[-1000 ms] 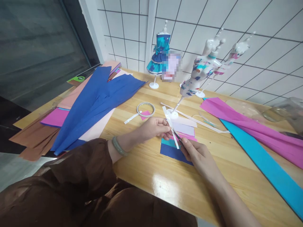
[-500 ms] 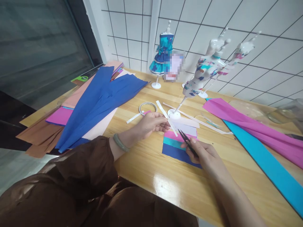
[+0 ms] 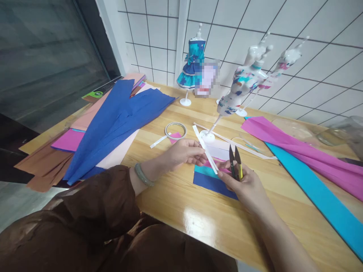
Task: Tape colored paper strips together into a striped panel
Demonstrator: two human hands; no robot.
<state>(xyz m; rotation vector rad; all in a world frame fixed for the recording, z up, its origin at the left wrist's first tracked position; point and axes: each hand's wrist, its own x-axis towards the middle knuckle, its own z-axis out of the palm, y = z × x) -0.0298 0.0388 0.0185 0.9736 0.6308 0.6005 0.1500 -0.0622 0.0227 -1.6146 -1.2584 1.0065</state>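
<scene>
My left hand (image 3: 185, 153) pinches a narrow white strip (image 3: 204, 148) that slants up and left over the wooden table (image 3: 198, 219). My right hand (image 3: 244, 181) grips small yellow-handled thread snips (image 3: 235, 162), their blades pointing up and slightly apart, and its thumb and forefinger touch the strip's lower end. Beneath both hands lies a small stack of paper pieces in blue, teal, pink and white (image 3: 211, 179). A roll of white tape (image 3: 175, 131) with a loose tail lies just beyond my left hand.
Large blue sheets (image 3: 119, 121) over pink, magenta and brown paper cover the table's left. Magenta paper (image 3: 297, 149) and a cyan band (image 3: 320, 198) run along the right. Small dress-form mannequins (image 3: 241, 87), one in a blue dress (image 3: 193, 62), stand at the back by the tiled wall.
My right hand turned the snips from pointing left at the strip to blades-up and closed in on the strip's lower end. My left hand kept its pinch on the strip.
</scene>
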